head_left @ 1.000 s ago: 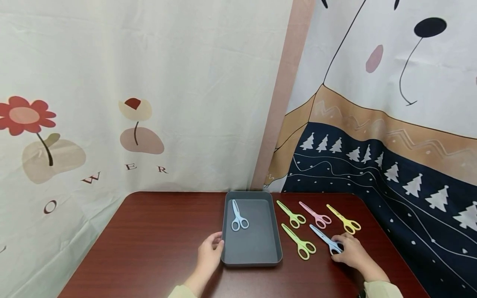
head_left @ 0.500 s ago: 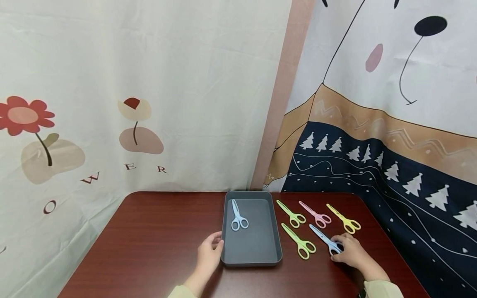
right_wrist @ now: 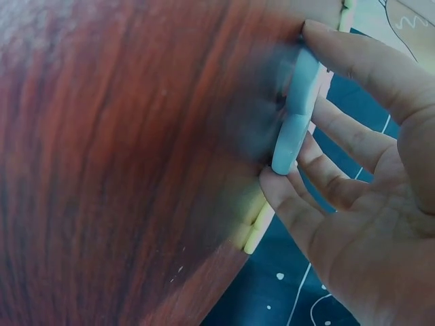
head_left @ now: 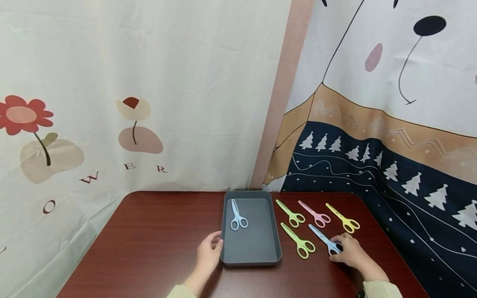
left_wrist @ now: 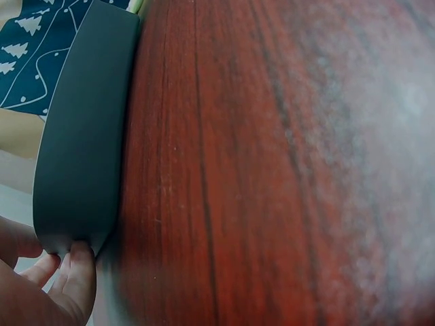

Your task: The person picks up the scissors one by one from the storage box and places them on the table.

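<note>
My left hand (head_left: 208, 254) is at the near left corner of a dark grey tray (head_left: 258, 246). In the left wrist view, its fingertips touch the tray's outer wall (left_wrist: 85, 129). Light blue scissors (head_left: 236, 213) lie inside the tray, towards the back left. On the right, my right hand (head_left: 350, 252) pinches the handles of blue scissors (head_left: 321, 236) lying on the table, blades pointing to the back left. The right wrist view has the thumb at one end of the blue handles (right_wrist: 297, 109) and fingertips at the other; part of the handles is hidden in the head view.
Between the tray and my right hand lie two green scissors (head_left: 297, 240) and pink scissors (head_left: 314, 215). Yellow scissors (head_left: 343, 218) lie just behind the right hand. The brown wooden table (head_left: 156, 231) ends at a printed curtain (head_left: 186, 124) behind.
</note>
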`<state>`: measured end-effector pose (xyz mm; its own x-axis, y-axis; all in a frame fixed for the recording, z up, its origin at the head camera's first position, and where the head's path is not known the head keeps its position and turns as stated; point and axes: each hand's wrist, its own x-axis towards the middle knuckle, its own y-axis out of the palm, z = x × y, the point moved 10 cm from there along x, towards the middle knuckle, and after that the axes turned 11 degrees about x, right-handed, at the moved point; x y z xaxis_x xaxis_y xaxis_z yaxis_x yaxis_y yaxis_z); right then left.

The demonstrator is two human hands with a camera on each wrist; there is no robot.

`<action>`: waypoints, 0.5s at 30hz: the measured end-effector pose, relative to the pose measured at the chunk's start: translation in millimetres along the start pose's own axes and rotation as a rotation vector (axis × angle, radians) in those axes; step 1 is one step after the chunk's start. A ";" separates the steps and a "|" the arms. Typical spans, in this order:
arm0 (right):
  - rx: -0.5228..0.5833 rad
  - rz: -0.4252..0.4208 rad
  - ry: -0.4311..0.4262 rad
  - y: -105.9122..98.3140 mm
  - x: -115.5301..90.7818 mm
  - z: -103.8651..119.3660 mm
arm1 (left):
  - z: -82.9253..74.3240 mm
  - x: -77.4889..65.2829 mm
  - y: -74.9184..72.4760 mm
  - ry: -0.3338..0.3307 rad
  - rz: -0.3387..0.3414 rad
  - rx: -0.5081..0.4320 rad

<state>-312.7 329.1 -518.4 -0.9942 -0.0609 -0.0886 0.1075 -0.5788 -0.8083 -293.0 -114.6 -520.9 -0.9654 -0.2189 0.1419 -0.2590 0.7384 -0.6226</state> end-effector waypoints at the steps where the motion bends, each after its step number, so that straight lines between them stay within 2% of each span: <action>1: 0.002 0.003 0.006 0.1 0.3 0.0 | 0.2 0.0 -0.2 -0.001 -0.002 0.000; 15: -0.012 -0.031 -0.027 -0.1 -0.1 1.7 | -0.1 0.9 0.6 0.014 -0.003 0.002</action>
<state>-312.7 327.8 -517.4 -0.9967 -0.0652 -0.0478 0.0766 -0.5706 -0.8176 -294.1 -114.3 -521.0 -0.9648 -0.2128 0.1545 -0.2623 0.7366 -0.6234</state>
